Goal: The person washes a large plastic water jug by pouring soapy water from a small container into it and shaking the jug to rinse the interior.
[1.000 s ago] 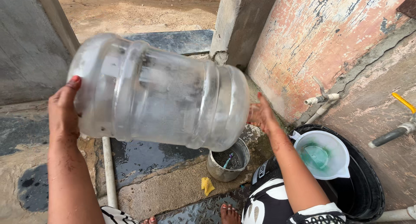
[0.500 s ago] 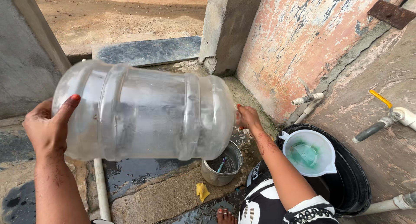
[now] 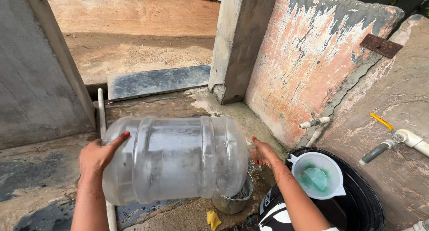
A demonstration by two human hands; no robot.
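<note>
While both hands, left hand (image 3: 96, 157) and right hand (image 3: 263, 152), held the clear jug (image 3: 176, 159) sideways, it looked nearly emptied over the steel pot (image 3: 232, 202) at five o'clock.

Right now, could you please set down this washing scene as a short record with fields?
Setting: outdoor wet concrete floor beside a peeling pink wall
Left hand: pressed on the base end of the large clear plastic water jug
Right hand: at the jug's neck end
Jug: lying sideways, above a small metal pot
Right side: white plastic jug with green inside on a black tub
Taps: white wall tap; yellow-handled pipe tap
Floor item: yellow cloth
</note>
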